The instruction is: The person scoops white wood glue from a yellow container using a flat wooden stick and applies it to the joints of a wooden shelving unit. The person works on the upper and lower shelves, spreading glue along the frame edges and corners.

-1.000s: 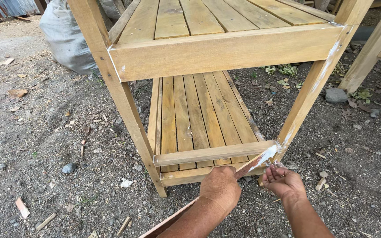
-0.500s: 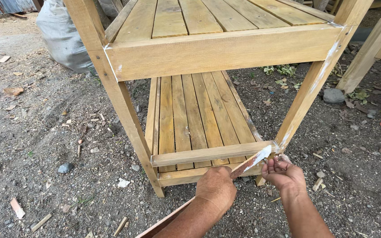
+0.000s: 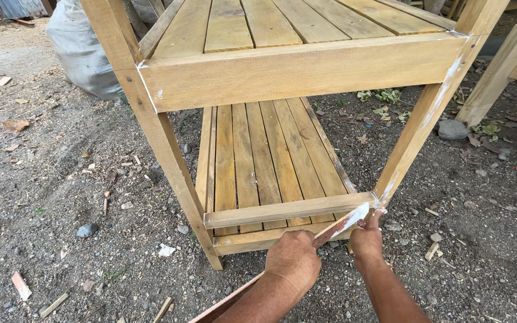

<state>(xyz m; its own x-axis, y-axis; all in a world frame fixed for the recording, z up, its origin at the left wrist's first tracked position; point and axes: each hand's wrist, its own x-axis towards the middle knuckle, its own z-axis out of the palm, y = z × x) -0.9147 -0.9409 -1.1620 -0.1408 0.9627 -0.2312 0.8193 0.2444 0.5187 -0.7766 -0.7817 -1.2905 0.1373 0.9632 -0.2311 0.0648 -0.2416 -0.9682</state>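
Gripping a white-tipped wooden stick [image 3: 336,228], left hand [image 3: 293,261]; right hand [image 3: 366,240] fingertip against shelf joint [image 3: 376,201].

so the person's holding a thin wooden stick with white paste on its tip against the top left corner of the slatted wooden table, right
Not quite: the head view shows the thin wooden stick with white paste on its tip at the lower right joint, where the bottom rail meets the right leg of the slatted wooden table, not the top left corner. The left hand grips the stick and the right hand is at its tip.
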